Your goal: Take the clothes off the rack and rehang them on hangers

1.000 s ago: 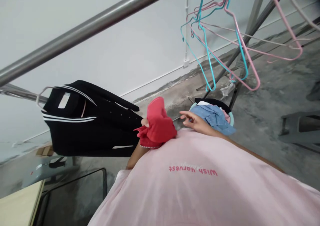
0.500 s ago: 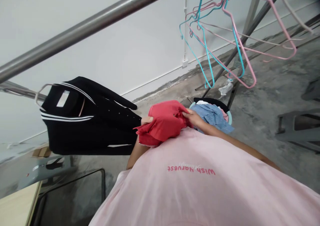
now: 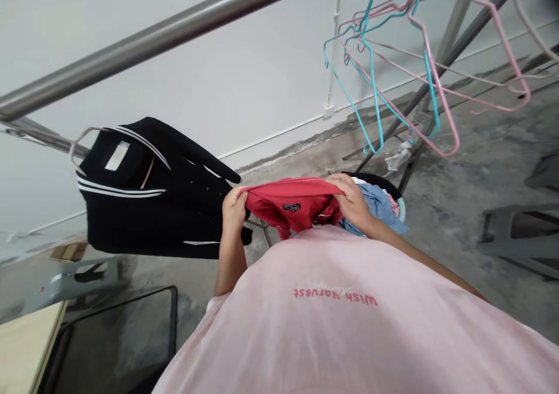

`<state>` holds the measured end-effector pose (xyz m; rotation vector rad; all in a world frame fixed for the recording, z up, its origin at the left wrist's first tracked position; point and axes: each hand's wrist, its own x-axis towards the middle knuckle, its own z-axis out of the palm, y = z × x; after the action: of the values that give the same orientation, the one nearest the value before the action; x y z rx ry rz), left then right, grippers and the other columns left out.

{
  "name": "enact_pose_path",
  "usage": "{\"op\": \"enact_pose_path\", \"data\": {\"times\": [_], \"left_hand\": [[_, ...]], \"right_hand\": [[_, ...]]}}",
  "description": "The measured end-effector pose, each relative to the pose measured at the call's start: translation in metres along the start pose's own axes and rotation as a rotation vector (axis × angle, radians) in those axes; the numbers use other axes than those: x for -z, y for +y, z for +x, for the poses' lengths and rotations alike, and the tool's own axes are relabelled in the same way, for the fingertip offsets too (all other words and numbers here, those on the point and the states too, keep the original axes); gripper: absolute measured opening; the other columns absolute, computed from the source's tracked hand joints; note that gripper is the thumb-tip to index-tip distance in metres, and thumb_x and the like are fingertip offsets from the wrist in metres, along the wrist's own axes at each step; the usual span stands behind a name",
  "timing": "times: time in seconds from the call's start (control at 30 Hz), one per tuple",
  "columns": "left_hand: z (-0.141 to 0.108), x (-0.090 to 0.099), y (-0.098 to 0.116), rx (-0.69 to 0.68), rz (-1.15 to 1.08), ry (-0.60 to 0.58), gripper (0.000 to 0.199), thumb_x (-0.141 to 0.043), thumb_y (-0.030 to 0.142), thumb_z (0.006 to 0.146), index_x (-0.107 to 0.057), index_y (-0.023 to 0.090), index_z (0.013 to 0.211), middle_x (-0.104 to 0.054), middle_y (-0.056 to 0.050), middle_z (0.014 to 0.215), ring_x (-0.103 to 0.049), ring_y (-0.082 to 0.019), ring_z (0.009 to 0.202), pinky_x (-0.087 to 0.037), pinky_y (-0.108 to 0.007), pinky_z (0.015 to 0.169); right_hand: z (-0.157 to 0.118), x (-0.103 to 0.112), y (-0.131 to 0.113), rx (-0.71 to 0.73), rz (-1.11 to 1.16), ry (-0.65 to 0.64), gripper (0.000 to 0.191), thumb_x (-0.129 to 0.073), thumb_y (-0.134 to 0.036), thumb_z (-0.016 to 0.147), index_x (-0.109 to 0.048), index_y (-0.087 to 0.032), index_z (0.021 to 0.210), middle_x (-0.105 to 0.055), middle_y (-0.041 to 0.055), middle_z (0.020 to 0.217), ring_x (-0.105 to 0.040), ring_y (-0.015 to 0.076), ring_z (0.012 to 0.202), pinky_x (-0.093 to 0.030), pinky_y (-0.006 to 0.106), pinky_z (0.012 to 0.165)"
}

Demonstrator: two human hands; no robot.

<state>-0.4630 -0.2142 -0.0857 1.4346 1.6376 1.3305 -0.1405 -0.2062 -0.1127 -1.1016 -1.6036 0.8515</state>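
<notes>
Both the left hand and the right hand now grip the red shirt tight at its edges, stretching it flat where it was bunched up

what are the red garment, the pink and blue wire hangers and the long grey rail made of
The red garment looks like soft matte knit fabric, from its limp folds; fibre unclear. The pink hanger and blue hanger look like smooth plastic-coated wire. The grey rail looks like polished steel, from its metallic sheen.
</notes>
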Motion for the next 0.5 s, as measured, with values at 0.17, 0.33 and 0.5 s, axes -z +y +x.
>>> {"op": "enact_pose_path", "data": {"times": [0.17, 0.33, 0.5], "left_hand": [[0.000, -0.003, 0.014, -0.014, -0.094, -0.019, 0.018, -0.057, 0.032, 0.086, -0.066, 0.020, 0.097, -0.067, -0.004, 0.096, -0.063, -0.019, 0.087, -0.052, -0.028, 0.080], [-0.008, -0.015, 0.012, -0.058, 0.358, -0.220, 0.060, -0.054, 0.013, 0.083, -0.052, 0.027, 0.142, -0.064, -0.008, 0.123, -0.062, -0.026, 0.110, -0.045, -0.041, 0.103], [-0.035, -0.045, -0.001, -0.147, 0.289, -0.442, 0.040, -0.053, 0.013, 0.086, -0.066, 0.021, 0.123, -0.065, -0.012, 0.112, -0.064, -0.027, 0.102, -0.051, -0.040, 0.091]], "right_hand": [[0.007, 0.000, -0.005, -0.195, 0.146, 0.030, 0.028, -0.058, -0.047, 0.089, -0.066, -0.020, 0.086, -0.062, 0.0026, 0.084, -0.055, 0.0180, 0.082, -0.046, 0.030, 0.079], [0.007, -0.005, -0.012, -0.423, 0.477, 0.054, 0.048, -0.065, -0.067, 0.079, -0.050, -0.021, 0.076, -0.047, -0.0014, 0.067, -0.043, 0.0127, 0.062, -0.038, 0.023, 0.059], [-0.004, -0.005, -0.039, -0.484, 0.560, -0.199, 0.060, -0.072, -0.075, 0.066, -0.051, -0.020, 0.075, -0.047, -0.0018, 0.066, -0.041, 0.0103, 0.057, -0.034, 0.022, 0.054]]}}
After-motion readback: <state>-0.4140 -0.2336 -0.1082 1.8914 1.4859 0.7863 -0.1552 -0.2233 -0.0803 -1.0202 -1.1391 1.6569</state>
